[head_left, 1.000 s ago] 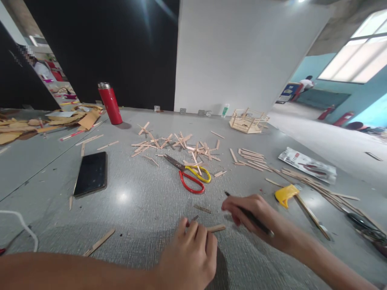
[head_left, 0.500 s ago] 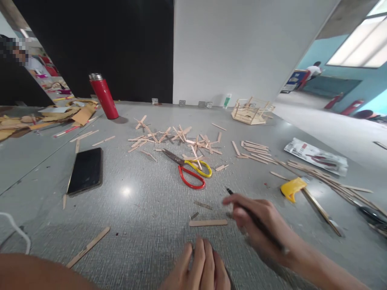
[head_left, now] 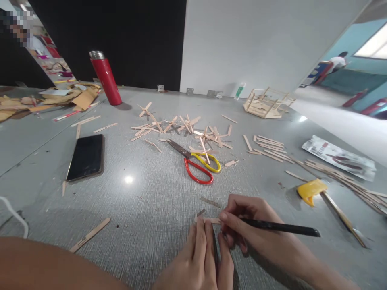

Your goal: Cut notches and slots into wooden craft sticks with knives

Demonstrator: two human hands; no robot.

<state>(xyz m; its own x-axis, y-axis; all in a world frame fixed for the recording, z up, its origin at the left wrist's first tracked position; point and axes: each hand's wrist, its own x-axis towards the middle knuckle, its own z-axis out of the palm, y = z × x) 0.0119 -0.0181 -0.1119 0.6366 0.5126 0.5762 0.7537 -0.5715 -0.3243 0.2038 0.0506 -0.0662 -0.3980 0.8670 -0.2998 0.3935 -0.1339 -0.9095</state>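
Note:
My left hand (head_left: 199,257) lies flat on the grey table at the bottom centre, its fingers stretched out side by side with the tips on a short wooden stick (head_left: 208,220). My right hand (head_left: 248,225) is closed around a black pen (head_left: 281,228). Its fingers touch the same stick from the right, and the pen's long end points right. Two small wood scraps (head_left: 211,201) lie just beyond the stick.
Red-and-yellow scissors (head_left: 198,165) lie ahead among several scattered sticks (head_left: 181,129). A black phone (head_left: 86,157) is at left and a red flask (head_left: 105,78) behind it. A yellow-handled tool (head_left: 313,189), a plastic packet (head_left: 338,157) and a stick frame (head_left: 266,104) are at right.
My left hand drew back from the stick, then slid forward onto it again. My right hand came down to the stick and swung the pen round to point right.

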